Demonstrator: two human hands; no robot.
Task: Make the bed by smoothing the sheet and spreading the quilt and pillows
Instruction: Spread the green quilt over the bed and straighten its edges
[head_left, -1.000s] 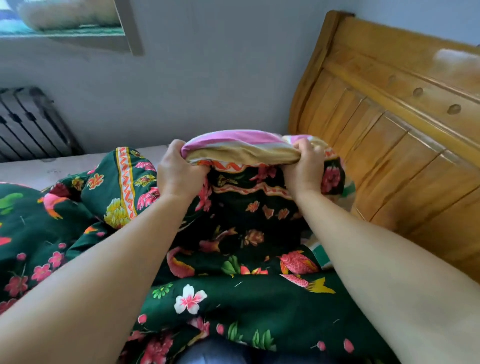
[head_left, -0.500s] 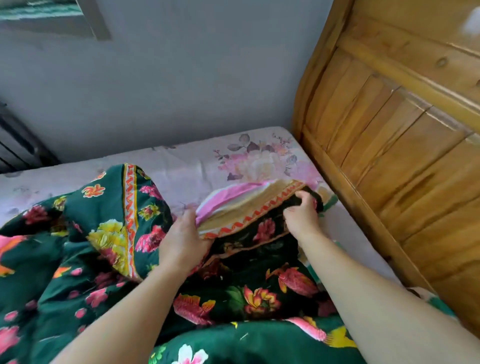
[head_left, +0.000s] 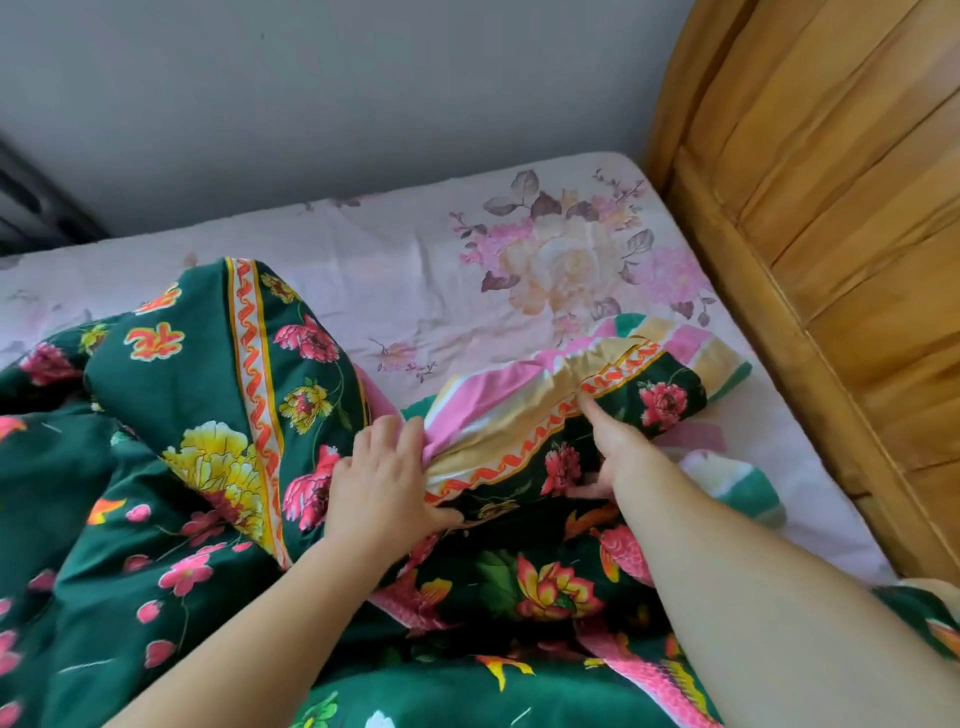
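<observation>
Quilt (head_left: 171, 415), dark green floral with striped pink lining, is lying bunched on the pink flowered sheet (head_left: 415, 270), its turned-back edge near the wooden headboard (head_left: 831, 234). Left hand (head_left: 382, 483) is gripping the lining fold; right hand (head_left: 618, 447) is pinching the orange border nearer the headboard.

A dark green flowered quilt (head_left: 182, 467) lies bunched on the pale pink floral sheet (head_left: 415, 270), beside the wooden headboard (head_left: 831, 208). The left hand (head_left: 382, 483) grips the quilt's folded edge, where the pink and cream striped underside shows. The right hand (head_left: 618, 447) holds the same edge nearer the headboard, with one finger stretched along the orange border.
</observation>
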